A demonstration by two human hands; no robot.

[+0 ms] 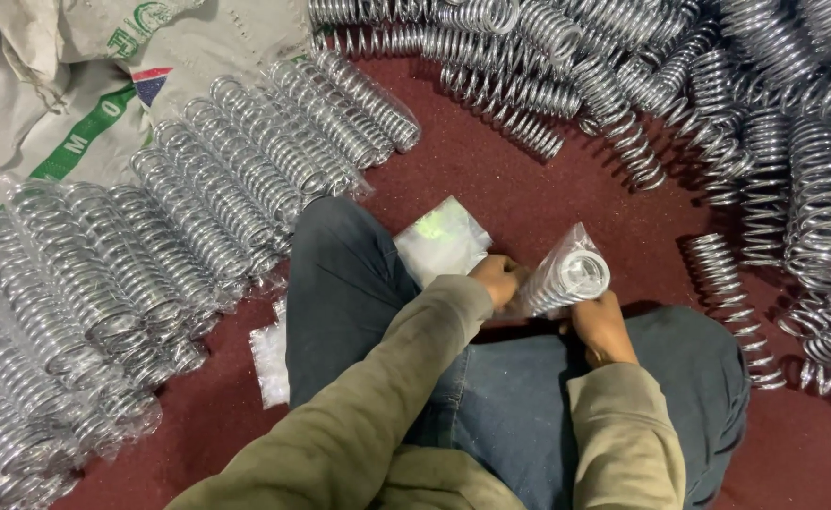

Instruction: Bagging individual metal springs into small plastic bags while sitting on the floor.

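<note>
A: Handling note, please: what is in hand, and where?

B: One chrome coil spring (566, 279) in a clear plastic sleeve (581, 236), held at centre frame above the person's lap. The left hand (498, 279) pinches the sleeve at the spring's near end; the right hand (602, 326) clasps the spring from beneath.

A: Expected behaviour?

B: Judged as stiff steel wire, moderately heavy for its size, not fragile. The film is thin and slick, so the sleeve may slide over the coils. Grip around the coil body, not the loose film at the tip.

A: Limits of view?

B: Fingertips of both hands are concealed by the spring. Whether the sleeve's far end is open or sealed cannot be told. The bagged springs (151, 264) at left and the loose springs (718, 104) at upper right run off the frame edges. A stack of flat bags (439, 241) lies partly behind the knee.
</note>
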